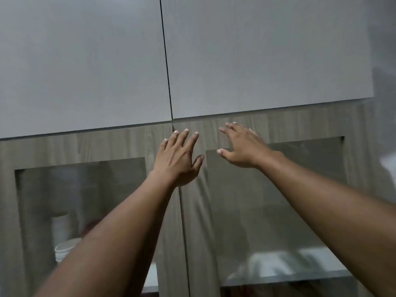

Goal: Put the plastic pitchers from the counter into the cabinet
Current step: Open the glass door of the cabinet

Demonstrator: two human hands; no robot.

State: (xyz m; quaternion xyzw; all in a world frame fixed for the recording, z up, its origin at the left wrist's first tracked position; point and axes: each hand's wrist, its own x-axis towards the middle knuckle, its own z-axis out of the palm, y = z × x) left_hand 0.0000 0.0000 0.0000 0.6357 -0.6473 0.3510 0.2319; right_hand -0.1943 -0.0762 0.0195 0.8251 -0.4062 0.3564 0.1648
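Both of my arms reach up toward a wall cabinet. My left hand [179, 158] is open with fingers spread, over the top of the seam between two wood-grain doors with glass panes. My right hand [242, 144] is open too, fingers pointing left, at the top rail of the right glass door [278, 200]. The left glass door [81, 189] and the right one look closed. Above them are two plain grey cabinet doors [257, 61], also closed. No plastic pitcher and no counter is in view.
Behind the left pane stands a stack of white bowls [64, 249] and a tall pale stack [61, 226]. Behind the right pane a shelf [278, 269] shows something pale and blurred. A light wall [385, 103] borders the cabinet on the right.
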